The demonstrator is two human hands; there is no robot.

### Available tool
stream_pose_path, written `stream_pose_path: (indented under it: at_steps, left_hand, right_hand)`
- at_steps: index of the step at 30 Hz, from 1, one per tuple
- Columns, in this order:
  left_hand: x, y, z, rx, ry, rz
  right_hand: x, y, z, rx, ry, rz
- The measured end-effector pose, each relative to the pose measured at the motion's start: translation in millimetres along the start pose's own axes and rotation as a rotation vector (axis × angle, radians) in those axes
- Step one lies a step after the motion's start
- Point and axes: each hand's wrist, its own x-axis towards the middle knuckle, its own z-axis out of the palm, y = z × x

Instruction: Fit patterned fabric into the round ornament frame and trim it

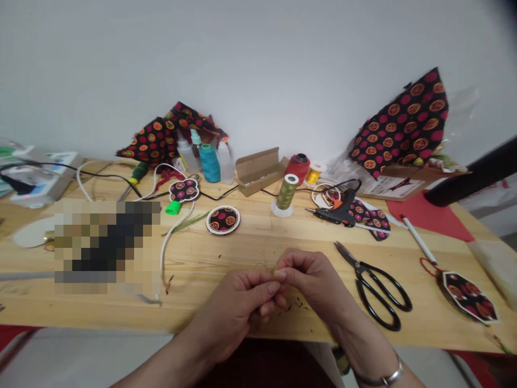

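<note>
Near the table's front edge my left hand (pixel 252 299) and my right hand (pixel 305 277) meet, fingertips pinched together. Between them a thin yellowish thread (pixel 262 264) shows faintly; most of it is hidden by the fingers. Beyond my hands stands a spool of olive-green thread (pixel 287 192) on a white base. A round fabric-covered piece (pixel 223 220) with a pale rim lies to the left of the spool. Black-handled scissors (pixel 374 285) rest open-bladed or nearly closed to the right of my right hand; I cannot tell which.
At the back are a small open cardboard box (pixel 260 172), a teal thread cone (pixel 210 163), a red thread cone (pixel 298 170) and a black glue gun (pixel 341 207). An octagonal patterned piece (pixel 470 296) lies right. A white cable (pixel 169 242) and power strip (pixel 52 180) are left.
</note>
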Motion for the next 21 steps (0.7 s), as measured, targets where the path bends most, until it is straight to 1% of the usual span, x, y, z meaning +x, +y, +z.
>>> stream_pose_path:
  at_steps: [2, 4, 7, 10, 12, 14, 17, 19, 21]
  left_hand:
    - [-0.7, 0.4, -1.3, 0.049, 0.024, 0.020]
    - [-2.3, 3.2, -1.8, 0.133, 0.080, 0.082]
    - [-5.5, 10.6, -1.2, 0.269, 0.171, 0.277]
    - [-7.9, 16.2, -0.9, 0.413, 0.269, 0.496]
    - [-7.9, 16.4, -1.9, 0.461, 0.337, 0.561]
    - [-6.6, 14.3, -3.3, 0.405, 0.363, 0.545]
    - [-4.1, 11.2, -4.2, 0.223, 0.343, 0.465]
    - [-3.0, 11.0, -3.5, 0.107, 0.314, 0.415]
    - [-2.3, 11.9, -2.5, -0.007, 0.309, 0.393]
  right_hand:
    - [-0.9, 1.8, -0.6, 0.014, -0.008, -0.045]
    - [-1.3, 5.3, -1.2, 0.059, 0.027, -0.110]
    - [-0.8, 11.7, 0.2, 0.242, 0.058, -0.167]
    - [-0.7, 15.4, 6.0, 0.381, 0.005, -0.207]
    - [-1.5, 15.7, 11.1, 0.404, -0.038, -0.221]
    - [-2.8, 15.6, 15.7, 0.411, -0.088, -0.209]
    - [-4.1, 15.5, 20.1, 0.383, -0.149, -0.154]
    - [-4.3, 14.4, 21.6, 0.333, -0.144, -0.121]
    - [-4.2, 11.5, 22.6, 0.283, -0.144, -0.105]
